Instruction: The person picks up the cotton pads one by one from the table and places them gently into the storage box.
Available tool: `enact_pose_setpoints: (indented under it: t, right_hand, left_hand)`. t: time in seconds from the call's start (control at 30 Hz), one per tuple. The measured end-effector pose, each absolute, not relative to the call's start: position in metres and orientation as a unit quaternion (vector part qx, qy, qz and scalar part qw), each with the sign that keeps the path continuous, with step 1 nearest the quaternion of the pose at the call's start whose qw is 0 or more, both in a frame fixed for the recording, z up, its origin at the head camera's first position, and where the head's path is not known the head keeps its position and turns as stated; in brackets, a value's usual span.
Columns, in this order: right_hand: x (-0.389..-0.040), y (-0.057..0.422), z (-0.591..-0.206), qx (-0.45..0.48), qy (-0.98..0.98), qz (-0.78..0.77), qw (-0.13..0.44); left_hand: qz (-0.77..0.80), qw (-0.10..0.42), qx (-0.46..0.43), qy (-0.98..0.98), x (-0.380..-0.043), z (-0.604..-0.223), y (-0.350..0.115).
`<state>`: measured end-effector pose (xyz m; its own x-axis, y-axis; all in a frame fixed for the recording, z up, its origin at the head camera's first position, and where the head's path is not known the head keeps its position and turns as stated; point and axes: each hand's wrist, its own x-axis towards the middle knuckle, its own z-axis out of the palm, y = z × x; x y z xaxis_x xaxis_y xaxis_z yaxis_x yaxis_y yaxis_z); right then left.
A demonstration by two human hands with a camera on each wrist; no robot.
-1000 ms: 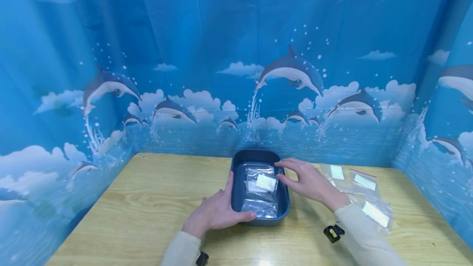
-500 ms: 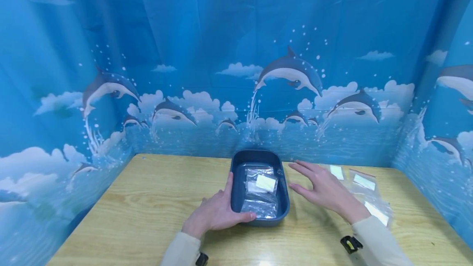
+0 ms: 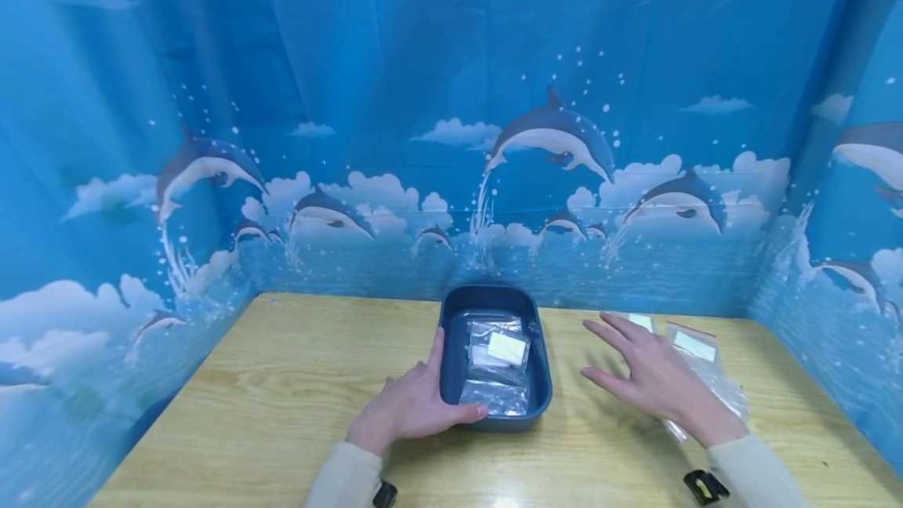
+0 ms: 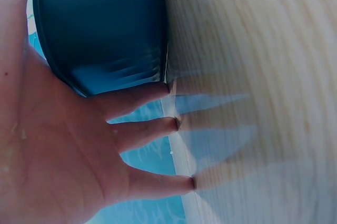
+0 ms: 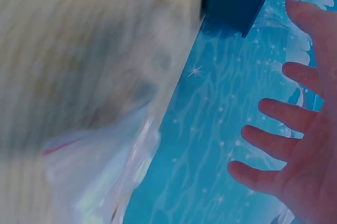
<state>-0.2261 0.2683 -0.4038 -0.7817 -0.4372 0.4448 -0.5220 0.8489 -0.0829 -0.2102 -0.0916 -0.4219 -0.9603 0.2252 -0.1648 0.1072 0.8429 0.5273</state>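
Note:
A dark blue rectangular box [image 3: 545, 402] stands at the middle of the table, with clear plastic zip bags [image 3: 497, 394] lying inside, the top one bearing a white label. My left hand [image 3: 407, 411] lies at the box's near left corner, index finger along the left side and thumb over the front rim. In the left wrist view its other fingers [image 4: 152, 184] are straight and spread, tips at the table. To the right of the box my right hand [image 3: 652, 375] hovers with spread fingers, holding nothing. It partly hides several more labelled zip bags [image 3: 694, 347].
The wooden table [image 3: 303, 375] reaches back to a blue curtain [image 3: 423, 139] printed with dolphins, which also runs along both sides. A black wrist camera [image 3: 705, 486] sits at the right cuff.
My right hand has moved away from the box's right rim, rightward to the loose zip bags, its fingers spreading. The left hand and the box have stayed in place.

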Motion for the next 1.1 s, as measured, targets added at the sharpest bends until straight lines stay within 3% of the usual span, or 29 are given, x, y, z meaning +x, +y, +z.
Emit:
enact_pose_setpoints:
  t: [1.1]
  right_hand:
    - [-0.191,0.342,-0.426,0.119,-0.979,0.038,0.16]
  left_hand:
    - [0.272,0.112,0.088,0.952,-0.209,-0.421,-0.092]
